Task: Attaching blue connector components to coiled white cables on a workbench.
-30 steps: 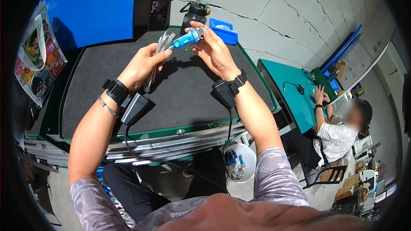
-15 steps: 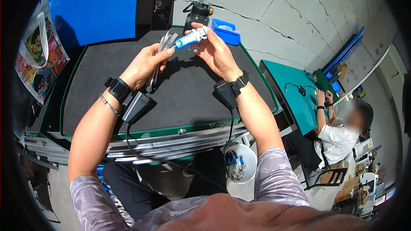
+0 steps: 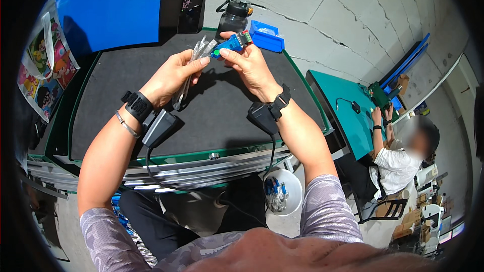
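In my left hand [image 3: 177, 74] is a bundled clear cable [image 3: 197, 50], pinched between thumb and fingers, its lower loop hanging under the palm. The cable's end lies by a small blue adapter [image 3: 232, 45]; whether they are joined, I cannot make out. My right hand [image 3: 250, 68] grips that adapter, thumb on its near side and fingers behind. A small circuit board shows on its face, with a green and red terminal block [image 3: 245, 37] at the far end. A round green spot [image 3: 217, 53] sits near its cable end. Both hands are above the dark mat [image 3: 116, 106].
Behind my hands stand a dark bottle [image 3: 233, 17], a black phone [image 3: 191, 12] and a blue bin [image 3: 267, 36]. A white bucket [image 3: 292, 199] of similar cables is below the table edge. At right, another person [image 3: 398, 163] sits at a green table [image 3: 335, 106].
My right hand has turned the adapter, so its circuit board and terminal block now show instead of a bright, glaring face. My right thumb has moved onto its near side.
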`<state>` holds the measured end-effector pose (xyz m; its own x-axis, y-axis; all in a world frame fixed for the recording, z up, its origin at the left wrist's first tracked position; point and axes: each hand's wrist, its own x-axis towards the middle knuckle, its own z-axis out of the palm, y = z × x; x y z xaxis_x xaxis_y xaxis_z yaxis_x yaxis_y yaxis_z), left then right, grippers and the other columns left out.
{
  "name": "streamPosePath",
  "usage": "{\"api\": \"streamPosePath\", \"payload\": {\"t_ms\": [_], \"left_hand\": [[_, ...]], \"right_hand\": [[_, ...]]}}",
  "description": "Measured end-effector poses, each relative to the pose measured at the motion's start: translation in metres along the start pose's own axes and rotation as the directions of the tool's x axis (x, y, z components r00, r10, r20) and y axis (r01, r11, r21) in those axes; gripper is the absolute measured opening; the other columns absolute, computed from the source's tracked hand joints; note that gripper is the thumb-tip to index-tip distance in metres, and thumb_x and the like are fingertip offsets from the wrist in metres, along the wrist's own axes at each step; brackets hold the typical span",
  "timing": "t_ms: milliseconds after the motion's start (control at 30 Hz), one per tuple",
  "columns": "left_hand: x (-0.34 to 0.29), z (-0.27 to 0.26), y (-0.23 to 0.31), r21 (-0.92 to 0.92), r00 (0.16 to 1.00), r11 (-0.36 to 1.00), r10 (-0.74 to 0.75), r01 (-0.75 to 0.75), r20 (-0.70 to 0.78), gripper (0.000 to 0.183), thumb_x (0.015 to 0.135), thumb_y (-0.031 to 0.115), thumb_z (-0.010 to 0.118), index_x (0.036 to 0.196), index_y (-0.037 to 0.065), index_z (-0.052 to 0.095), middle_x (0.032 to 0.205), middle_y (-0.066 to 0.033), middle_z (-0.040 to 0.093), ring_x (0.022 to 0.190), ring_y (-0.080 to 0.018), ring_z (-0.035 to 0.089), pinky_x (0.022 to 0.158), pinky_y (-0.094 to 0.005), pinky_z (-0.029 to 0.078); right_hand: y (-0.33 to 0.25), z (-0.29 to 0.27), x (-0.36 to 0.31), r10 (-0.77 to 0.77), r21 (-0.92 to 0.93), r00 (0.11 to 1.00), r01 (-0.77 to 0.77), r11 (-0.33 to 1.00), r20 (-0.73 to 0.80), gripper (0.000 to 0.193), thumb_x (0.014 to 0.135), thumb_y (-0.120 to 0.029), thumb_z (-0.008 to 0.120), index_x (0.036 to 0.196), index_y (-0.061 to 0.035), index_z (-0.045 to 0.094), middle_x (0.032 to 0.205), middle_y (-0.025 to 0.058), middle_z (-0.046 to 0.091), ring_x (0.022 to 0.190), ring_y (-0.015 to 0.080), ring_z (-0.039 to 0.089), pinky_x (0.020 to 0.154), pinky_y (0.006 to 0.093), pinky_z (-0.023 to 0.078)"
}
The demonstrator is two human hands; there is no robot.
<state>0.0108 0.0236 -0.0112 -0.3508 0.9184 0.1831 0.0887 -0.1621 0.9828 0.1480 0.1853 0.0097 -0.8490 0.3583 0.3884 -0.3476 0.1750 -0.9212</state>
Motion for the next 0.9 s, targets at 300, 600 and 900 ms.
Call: {"api": "streamPosePath", "payload": {"t_ms": [300, 600, 900], "left_hand": [[-0.001, 0.001, 0.0, -0.019, 0.999, 0.999, 0.033, -0.033, -0.005, 0.027, 0.095, 0.035, 0.063, 0.091, 0.009, 0.056, 0.074, 0.0039, 0.051, 0.066, -0.005, 0.049, 0.059, -0.0204, 0.04], [0.0, -0.002, -0.004, -0.206, 0.994, 0.973, -0.094, 0.102, 0.047, 0.029, 0.098, 0.036, 0.058, 0.093, 0.008, 0.054, 0.075, 0.0025, 0.052, 0.058, -0.0042, 0.05, 0.052, -0.0187, 0.044], [-0.002, -0.001, -0.002, -0.259, 0.967, 0.939, -0.184, 0.226, 0.177, 0.036, 0.098, 0.042, 0.055, 0.092, 0.006, 0.054, 0.069, 0.0001, 0.057, 0.052, -0.0077, 0.055, 0.047, -0.0216, 0.048]], "right_hand": [[-0.001, 0.007, -0.004, -0.09, -0.004, 0.994, 0.09, 0.996, -0.063, 0.044, 0.085, -0.014, 0.075, 0.121, -0.002, 0.054, 0.1, 0.0023, 0.062, 0.097, 0.0112, 0.058, 0.091, 0.029, 0.046], [0.005, -0.005, 0.001, -0.015, 0.05, 0.992, 0.008, 0.999, 0.127, 0.042, 0.092, -0.026, 0.068, 0.126, -0.0068, 0.054, 0.115, 0.0009, 0.06, 0.104, 0.0094, 0.055, 0.087, 0.0284, 0.045], [0.01, 0.001, 0.001, -0.053, 0.031, 0.999, 0.053, 0.998, 0.0, 0.025, 0.09, -0.023, 0.071, 0.105, -0.0054, 0.062, 0.099, 0.0004, 0.063, 0.095, 0.0101, 0.055, 0.092, 0.0292, 0.042]]}}
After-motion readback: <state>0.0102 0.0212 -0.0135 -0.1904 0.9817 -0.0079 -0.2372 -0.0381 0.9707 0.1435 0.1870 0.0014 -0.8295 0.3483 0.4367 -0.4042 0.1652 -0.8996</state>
